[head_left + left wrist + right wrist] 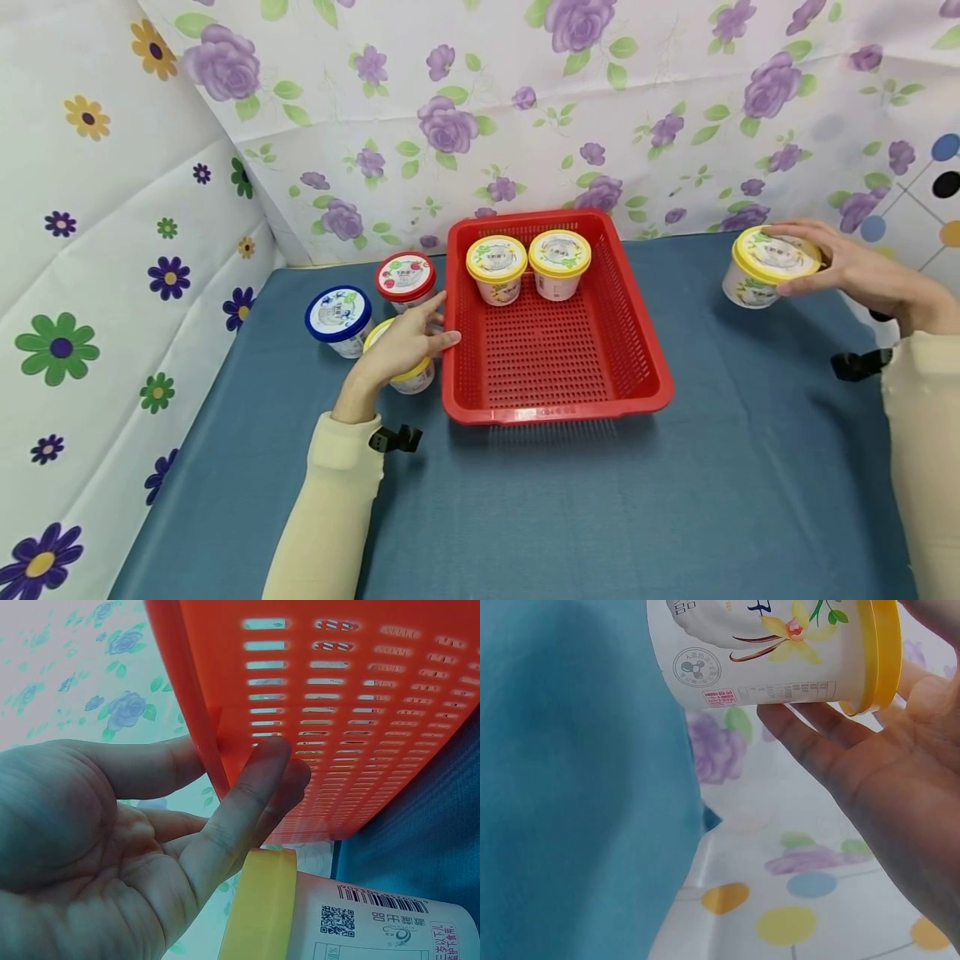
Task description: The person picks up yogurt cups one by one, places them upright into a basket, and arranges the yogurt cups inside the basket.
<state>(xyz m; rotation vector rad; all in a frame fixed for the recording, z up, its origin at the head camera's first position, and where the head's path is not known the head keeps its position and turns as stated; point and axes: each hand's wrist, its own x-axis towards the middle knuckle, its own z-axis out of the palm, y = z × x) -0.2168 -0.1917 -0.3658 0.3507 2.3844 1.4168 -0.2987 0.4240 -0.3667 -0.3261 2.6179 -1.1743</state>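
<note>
My left hand (402, 343) pinches the left rim of a red plastic basket (657, 392), thumb over the rim and fingers against the slotted outer wall (352, 697). Inside, at the back, two yellow-lidded tubs (497, 260) stand upright side by side. Far to the right, my right hand (851, 262) holds another yellow-lidded tub (767, 265), a vanilla flower printed on its white side (780, 652). Fingers and thumb reach around this tub near its lid, and a shadow falls on the cloth below.
Left of the basket stand a blue-lidded tub (339, 321), a red-lidded tub (406, 279) and a yellow-lidded tub (414, 379) partly hidden under my left hand. Blue cloth (585, 517) covers the table. Flowered sheets (525, 142) hang at the back and left.
</note>
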